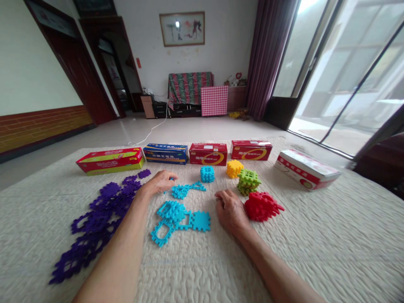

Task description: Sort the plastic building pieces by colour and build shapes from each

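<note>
My left hand (160, 182) reaches over the left side of the light-blue toothed panels (180, 191). Its fingers are bent together, with a bit of blue panel showing at the fingertips. More light-blue interlocking panels (172, 213), some solid and some framed, lie loosely piled nearer to me. My right hand (230, 206) rests on the cover with curled fingers and nothing visible in them. Right beside it sits a red stack of toothed panels (262, 206). Behind stand a green block (248, 182), a yellow block (234, 168) and a blue cube (207, 174).
Purple toothed panels (94, 219) spread along the left, partly behind my left forearm. Across the back stand a red-and-yellow box (110, 161), a blue box (166, 154) and two red boxes (208, 154). A white-and-red box (306, 169) lies at right on the quilted cover (189, 273).
</note>
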Tool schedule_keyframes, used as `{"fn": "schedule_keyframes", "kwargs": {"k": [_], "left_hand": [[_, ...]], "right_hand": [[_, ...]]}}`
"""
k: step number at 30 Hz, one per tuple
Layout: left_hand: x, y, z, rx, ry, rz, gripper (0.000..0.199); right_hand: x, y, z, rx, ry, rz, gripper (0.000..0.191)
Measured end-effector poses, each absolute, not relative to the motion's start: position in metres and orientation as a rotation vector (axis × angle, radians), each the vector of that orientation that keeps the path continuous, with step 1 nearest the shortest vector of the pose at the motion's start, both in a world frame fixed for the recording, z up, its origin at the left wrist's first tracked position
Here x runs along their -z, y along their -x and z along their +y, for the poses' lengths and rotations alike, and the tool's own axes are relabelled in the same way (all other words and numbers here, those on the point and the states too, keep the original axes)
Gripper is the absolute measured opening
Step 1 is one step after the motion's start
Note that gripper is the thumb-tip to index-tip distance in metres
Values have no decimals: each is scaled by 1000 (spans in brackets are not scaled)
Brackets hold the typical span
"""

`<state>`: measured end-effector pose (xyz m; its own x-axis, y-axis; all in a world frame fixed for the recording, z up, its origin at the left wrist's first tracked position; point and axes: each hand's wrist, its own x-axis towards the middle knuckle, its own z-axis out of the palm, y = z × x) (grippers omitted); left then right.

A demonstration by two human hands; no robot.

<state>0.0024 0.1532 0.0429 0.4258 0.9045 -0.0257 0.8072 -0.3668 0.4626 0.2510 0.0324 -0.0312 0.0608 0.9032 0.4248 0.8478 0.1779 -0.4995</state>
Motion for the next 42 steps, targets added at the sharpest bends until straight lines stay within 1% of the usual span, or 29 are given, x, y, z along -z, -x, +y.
{"fn": "schedule_keyframes", "kwargs": {"k": [4,7,10,12,16,21,24,26,28,35,42], "left_hand": [[-47,-12,152,-568,-1980,1497,42],[-41,-38,144,-635,-1756,1309,46],[-26,-68,135,-630,-1733,1086,43],[-15,-82,131,-579,-1770,1024,44],[-3,-87,134,-519,-1950,1077,46],[-29,-72,128,-466,-2292,1119,42],[-43,-68,119,-223,-2466,1112,49],[-43,-70,115,-51,-2548,1087,55],[-38,-73,114,42,-2622,1088,57],[-31,-74,116,167,-2657,1069,63],[-32,-74,114,163,-2717,1034,59]], "right_hand": [[31,-251,32,-104,1659,-1778,23],[30,-251,31,-111,1659,-1771,23],[29,-250,31,-110,1672,-1758,23],[29,-249,31,-110,1681,-1749,23],[30,-249,31,-109,1674,-1741,23],[32,-249,31,-105,1675,-1737,23],[31,-249,31,-102,1681,-1734,23],[31,-249,31,-103,1680,-1736,23],[30,-248,31,-104,1681,-1737,23],[29,-249,31,-122,1690,-1728,23],[29,-248,31,-103,1687,-1738,23]]}}
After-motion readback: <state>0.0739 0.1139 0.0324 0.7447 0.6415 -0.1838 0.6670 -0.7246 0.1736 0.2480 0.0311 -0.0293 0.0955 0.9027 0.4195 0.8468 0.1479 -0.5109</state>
